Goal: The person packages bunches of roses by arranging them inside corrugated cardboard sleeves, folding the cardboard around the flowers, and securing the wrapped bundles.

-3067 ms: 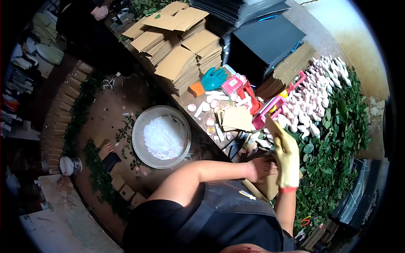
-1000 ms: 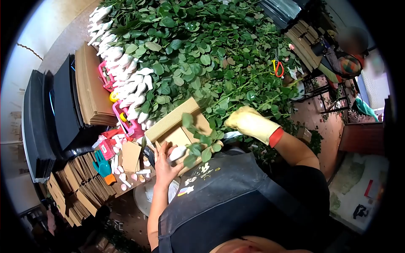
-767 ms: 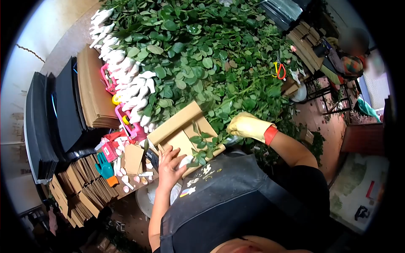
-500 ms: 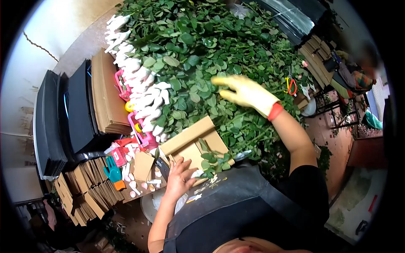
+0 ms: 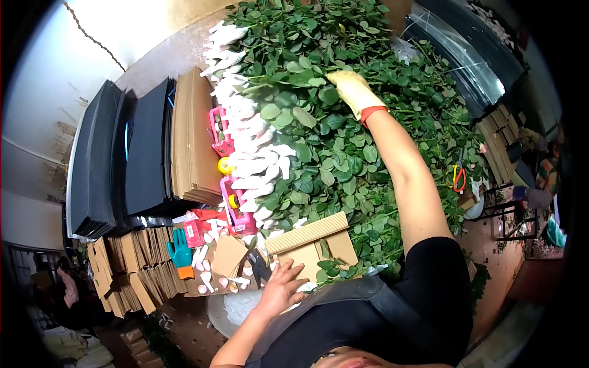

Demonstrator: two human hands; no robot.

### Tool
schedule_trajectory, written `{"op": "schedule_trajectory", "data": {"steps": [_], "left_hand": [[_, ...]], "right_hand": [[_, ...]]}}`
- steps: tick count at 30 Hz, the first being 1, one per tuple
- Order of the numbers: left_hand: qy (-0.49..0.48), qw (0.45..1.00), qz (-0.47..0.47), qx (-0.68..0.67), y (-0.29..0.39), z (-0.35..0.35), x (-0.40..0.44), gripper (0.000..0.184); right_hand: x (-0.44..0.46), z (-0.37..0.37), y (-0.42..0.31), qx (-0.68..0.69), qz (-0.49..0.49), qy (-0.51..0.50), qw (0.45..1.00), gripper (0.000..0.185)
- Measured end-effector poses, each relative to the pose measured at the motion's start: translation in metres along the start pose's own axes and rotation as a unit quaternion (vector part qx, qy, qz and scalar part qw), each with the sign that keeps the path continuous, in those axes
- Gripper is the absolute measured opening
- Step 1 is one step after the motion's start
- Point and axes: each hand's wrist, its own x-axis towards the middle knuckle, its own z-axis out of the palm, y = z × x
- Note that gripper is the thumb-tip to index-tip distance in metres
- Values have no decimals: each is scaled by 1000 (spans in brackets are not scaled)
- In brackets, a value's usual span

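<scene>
My bare left hand [image 5: 283, 287] lies with fingers stretched over the near left corner of a folded cardboard wrapper [image 5: 300, 254] with a ribbed strip along its far side. A few leafy sprigs [image 5: 331, 270] lie on the wrapper. Far out over the pile, my right hand [image 5: 354, 93], in a yellow rubber glove with a red cuff, is closed around a leafy stem [image 5: 294, 80] that points left. The glove hides its grip point. Under it spreads a deep heap of green leafy stems [image 5: 343, 165], with white-sleeved flower heads [image 5: 261, 165] lined along the left edge.
Black-handled scissors [image 5: 261, 268] and cardboard pieces [image 5: 229, 254] lie left of my left hand. Beyond are a green glove [image 5: 180, 248], pink tape dispensers [image 5: 236, 208] and upright cardboard stacks [image 5: 190, 135]. Red-and-yellow scissors [image 5: 458, 175] rest on the leaves at right.
My right hand has reached farther across the pile and closed on a leafy stem; its fingers were spread before. My left hand stays at the wrapper. The whole view has shifted.
</scene>
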Motion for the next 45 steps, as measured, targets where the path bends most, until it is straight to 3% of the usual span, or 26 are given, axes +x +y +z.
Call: {"op": "schedule_trajectory", "data": {"steps": [1, 3, 5, 7, 8, 9, 10, 12, 14, 16, 18, 21, 22, 24, 28, 30, 31, 32, 33, 36, 37, 38, 41, 42, 44, 45], "left_hand": [[4, 1000, 2, -5, -1, 1, 0, 47], [3, 1000, 1, -8, -2, 1, -1, 47], [3, 1000, -2, -13, 0, -1, 0, 47], [-5, 1000, -10, -7, 2, -1, 0, 48], [-6, 1000, -18, -18, 4, -2, 0, 47], [-4, 1000, -13, -15, 3, -2, 0, 47], [-2, 1000, -9, -12, 4, -2, 0, 47], [-4, 1000, -12, -18, 5, -5, 1, 46], [2, 1000, -16, -21, 9, -4, 1, 45], [0, 1000, -18, -16, 10, -4, 0, 44], [0, 1000, -21, -14, 13, -6, 1, 44], [12, 1000, -12, -19, 7, 1, 0, 43], [10, 1000, -15, -18, 7, 1, 0, 42], [16, 1000, 3, -8, 5, 1, -1, 42], [22, 999, 11, -25, 0, 5, 0, 41], [21, 1000, 14, -12, 7, 0, 0, 41], [16, 1000, 14, 6, 8, -1, -1, 41], [11, 1000, 11, -5, 2, 2, -1, 41], [18, 1000, 20, -5, 1, 2, 3, 41], [13, 1000, 8, -12, 3, 3, -2, 40], [10, 1000, 9, -12, 2, 4, -4, 41], [10, 1000, 12, -12, -1, 3, -2, 41], [16, 1000, 21, 3, -10, 10, -2, 43], [20, 999, 24, -11, -9, 11, -1, 41], [19, 1000, 24, -3, -3, 5, -1, 40], [17, 1000, 15, -9, 1, 2, -1, 38]], "right_hand": [[3, -21, -12, 53, 74, -42, 995, 37], [-46, -55, -37, 58, -11, 217, 974, 36], [-91, -93, -73, 286, -22, 231, 930, 46], [-103, -62, -63, 357, -99, 182, 911, 49], [-115, -54, -66, 145, -47, 96, 984, 45], [-126, -61, -80, -87, -37, 1, 996, 42], [-139, -89, -98, -89, -16, -122, 988, 42], [-170, -85, -99, -103, -121, 153, 975, 41], [-194, -91, -108, 13, -164, 281, 946, 48], [-199, -100, -105, 29, -163, 104, 981, 40], [-226, -107, -117, -13, -138, 235, 962, 41], [-228, -131, -129, 58, -183, 262, 946, 37], [-225, -121, -128, 7, -163, 257, 953, 33], [-216, -99, -112, 46, -89, 169, 981, 30], [-206, -120, -135, 51, -199, 281, 937, 28], [-206, -110, -134, -25, -73, 125, 989, 32], [-202, -107, -143, -21, -71, 132, 988, 33], [-192, -110, -146, -25, -74, 142, 987, 34], [-196, -116, -147, 11, -167, 248, 954, 34], [-194, -103, -144, 13, -206, 241, 948, 29], [-190, -107, -138, -70, -90, 41, 993, 31], [-196, -108, -130, -120, -87, 52, 988, 31], [-226, -142, -148, -50, -205, 346, 914, 34], [-222, -139, -141, -80, -179, 218, 956, 42], [-218, -124, -98, -103, -14, -33, 994, 45], [-238, -123, -80, -39, 14, 36, 999, 52]]}}
